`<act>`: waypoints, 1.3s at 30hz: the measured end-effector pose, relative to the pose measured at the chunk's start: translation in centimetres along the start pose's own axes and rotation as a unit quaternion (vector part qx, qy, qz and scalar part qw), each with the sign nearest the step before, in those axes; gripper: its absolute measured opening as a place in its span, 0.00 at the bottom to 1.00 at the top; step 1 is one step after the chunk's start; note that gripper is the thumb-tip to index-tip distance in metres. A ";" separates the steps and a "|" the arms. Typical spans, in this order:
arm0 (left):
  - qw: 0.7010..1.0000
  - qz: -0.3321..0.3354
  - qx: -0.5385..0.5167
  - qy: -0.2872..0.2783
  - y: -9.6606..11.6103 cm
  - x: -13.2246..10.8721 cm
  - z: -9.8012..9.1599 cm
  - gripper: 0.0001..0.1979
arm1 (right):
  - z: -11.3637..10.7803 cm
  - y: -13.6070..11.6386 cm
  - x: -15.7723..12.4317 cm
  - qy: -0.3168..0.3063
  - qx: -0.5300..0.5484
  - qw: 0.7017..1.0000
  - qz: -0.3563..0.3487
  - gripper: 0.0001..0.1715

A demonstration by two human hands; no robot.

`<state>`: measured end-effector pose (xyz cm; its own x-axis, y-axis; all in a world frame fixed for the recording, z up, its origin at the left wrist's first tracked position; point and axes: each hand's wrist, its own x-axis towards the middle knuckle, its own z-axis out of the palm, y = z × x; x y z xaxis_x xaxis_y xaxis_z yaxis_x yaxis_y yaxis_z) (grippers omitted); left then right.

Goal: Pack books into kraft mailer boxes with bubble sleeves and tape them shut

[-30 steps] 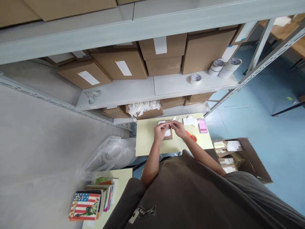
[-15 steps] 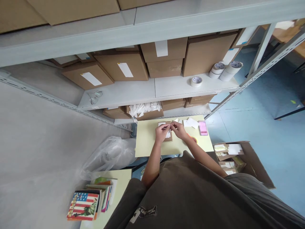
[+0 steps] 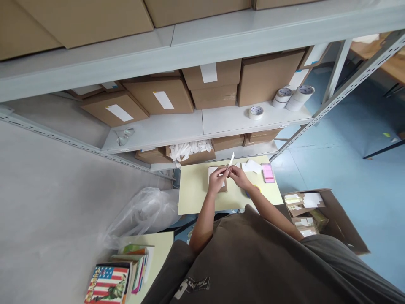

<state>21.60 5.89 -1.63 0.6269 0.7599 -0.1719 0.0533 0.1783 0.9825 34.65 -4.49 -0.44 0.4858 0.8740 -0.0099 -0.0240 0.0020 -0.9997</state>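
Note:
Above the pale yellow table [image 3: 193, 190], my left hand [image 3: 217, 179] and my right hand [image 3: 239, 176] meet with fingertips pinched together. A narrow white strip of paper or label [image 3: 232, 158] sticks up from between the fingers, tilted toward the back. Both hands are closed at its lower end; the exact grip is too small to see. Beneath my left hand lies a flat brown cardboard box [image 3: 223, 188] with white on its top, partly covered by the hand. A roll of tape [image 3: 248, 194] shows partly behind my right forearm.
White sheets [image 3: 252, 166] and a pink item [image 3: 268, 173] lie at the table's right. Behind stands a shelf [image 3: 228, 122] with cardboard boxes and tape rolls [image 3: 256, 112]. An open carton [image 3: 346, 223] is on the floor at right; books [image 3: 107, 283] are stacked at lower left.
The white strip now stands up higher and plainer between my fingers. Both hands stay together over the box and have moved slightly down in the picture as the camera view shifted.

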 end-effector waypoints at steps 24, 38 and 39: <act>0.932 -0.004 0.040 0.361 -2.3 7.3 -20.0 0.19 | 4.8 4.1 3.2 0.198 0.068 0.974 0.090 0.28; 0.930 0.017 0.115 0.350 -2.4 -2.1 -32.4 0.25 | 29.6 9.6 26.3 0.131 0.118 0.964 0.199 0.23; 0.927 0.015 0.128 0.351 -2.3 -2.8 -32.9 0.25 | 30.5 9.4 27.5 0.131 0.108 0.968 0.186 0.24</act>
<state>-5.83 23.95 -5.75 -0.0251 0.9979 -0.0603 0.2824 0.0649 0.9571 21.13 34.35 -9.45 0.6127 0.6805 -0.4018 -0.4078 -0.1632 -0.8983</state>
